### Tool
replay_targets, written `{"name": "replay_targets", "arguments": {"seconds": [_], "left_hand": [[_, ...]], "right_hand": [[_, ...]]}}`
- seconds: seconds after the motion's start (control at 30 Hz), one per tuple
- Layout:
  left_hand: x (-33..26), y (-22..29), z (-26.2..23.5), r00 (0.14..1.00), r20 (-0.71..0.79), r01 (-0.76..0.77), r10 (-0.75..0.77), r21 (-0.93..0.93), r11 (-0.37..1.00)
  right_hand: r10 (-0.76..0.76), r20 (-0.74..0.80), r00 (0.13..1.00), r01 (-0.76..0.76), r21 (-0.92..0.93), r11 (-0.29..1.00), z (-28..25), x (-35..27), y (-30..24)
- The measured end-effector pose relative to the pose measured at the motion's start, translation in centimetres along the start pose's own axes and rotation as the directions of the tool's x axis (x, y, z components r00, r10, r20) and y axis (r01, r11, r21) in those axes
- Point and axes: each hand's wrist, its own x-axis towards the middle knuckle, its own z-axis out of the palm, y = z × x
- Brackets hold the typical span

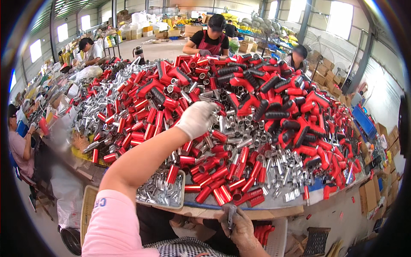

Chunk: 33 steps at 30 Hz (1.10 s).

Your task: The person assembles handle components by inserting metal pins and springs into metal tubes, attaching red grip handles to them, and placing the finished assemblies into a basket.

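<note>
My left hand (198, 120), in a white glove, reaches across to the middle of a big heap of parts. Its fingers curl down over silver metal sleeves (229, 124); what they grip is hidden. Red tubes (156, 122) lie loose around that wrist. Low in front of me, just off the table edge, my right hand (240, 229) is closed round a small dark grey piece (231, 216), its kind unclear. Red pistol-shaped handles with black grips (295, 124) are piled to the right.
A pale tray (182, 188) of small metal parts sits at the front edge. Below, a white crate (278, 237) holds red pieces. Co-workers sit around the heap, one opposite (209, 40) in a red apron. Cartons (369, 195) stand at right; a blue bin (364, 122) lies beyond the heap.
</note>
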Motion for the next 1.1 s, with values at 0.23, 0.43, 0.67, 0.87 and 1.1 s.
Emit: {"name": "replay_targets", "arguments": {"seconds": [0.23, 0.43, 0.67, 0.87, 1.1], "left_hand": [[-13.9, 8.2, -10.2, 0.795, 0.495, 0.593, -0.351, -0.755, 0.28], [-26.1, 13.0, -12.1, 0.749, 0.542, 0.662, -0.381, -0.628, 0.409], [-28.5, 13.6, -12.3, 0.725, 0.503, 0.584, -0.47, -0.811, 0.034], [-30.5, 13.1, -11.4, 0.778, 0.379, 0.513, -0.501, -0.843, 0.16], [-30.7, 10.5, -11.8, 0.642, 0.685, 0.244, -0.345, -0.609, -0.754]], "right_hand": [[-0.211, 0.286, 0.935, 0.354, -0.712, 0.607, 1.5, -0.7, 1.1], [-0.027, 0.411, 0.911, 0.374, -0.797, 0.474, 5.7, -2.3, 4.4], [-0.055, 0.371, 0.927, 0.318, -0.701, 0.639, 7.1, -3.6, 6.9], [0.047, 0.346, 0.937, 0.233, -0.719, 0.655, 7.9, -4.3, 7.0], [-0.082, 0.218, 0.972, 0.217, -0.723, 0.656, 6.5, -4.6, 7.0]]}}
